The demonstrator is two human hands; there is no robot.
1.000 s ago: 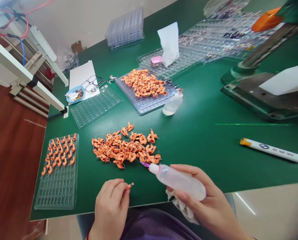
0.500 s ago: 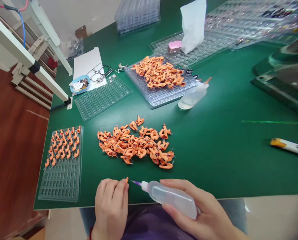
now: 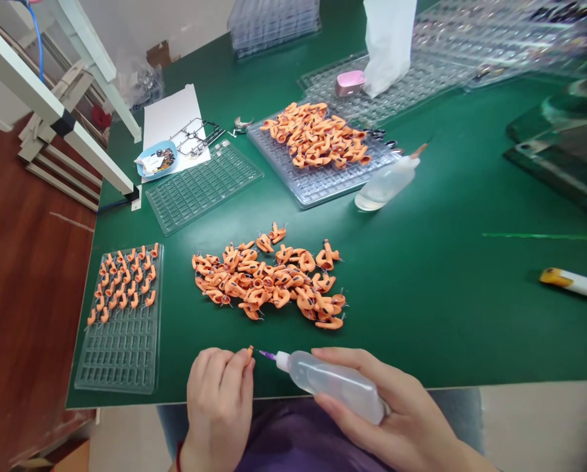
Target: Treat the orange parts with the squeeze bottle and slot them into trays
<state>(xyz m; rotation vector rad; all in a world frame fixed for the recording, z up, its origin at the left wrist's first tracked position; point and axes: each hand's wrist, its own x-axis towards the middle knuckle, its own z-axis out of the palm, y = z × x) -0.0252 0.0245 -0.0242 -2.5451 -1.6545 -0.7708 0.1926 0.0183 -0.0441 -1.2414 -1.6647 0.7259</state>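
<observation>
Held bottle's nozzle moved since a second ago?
Yes: against the nearer orange pile, the nozzle has shifted left and away from it, now close by the piece in the left hand.

A green tabletop (image 3: pixel 421 282) is stretching out beyond the left hand (image 3: pixel 219 396) and the right hand (image 3: pixel 394 406). Just past the hands, a loose pile of orange pieces (image 3: pixel 256 298) is lying on it. To the left of the left hand, a partly filled clear tray (image 3: pixel 116 360) is resting flat. Farther past that hand, a second tray (image 3: pixel 204 187) is lying beside a sheet of white paper (image 3: pixel 170 108). Well past the right hand, a bottle (image 3: pixel 386 187) is standing near a low stack of trays (image 3: pixel 305 190). To that hand's right, a marker (image 3: pixel 576 282) is lying, and farther out, a stand's base (image 3: pixel 568 154) is sitting.
</observation>
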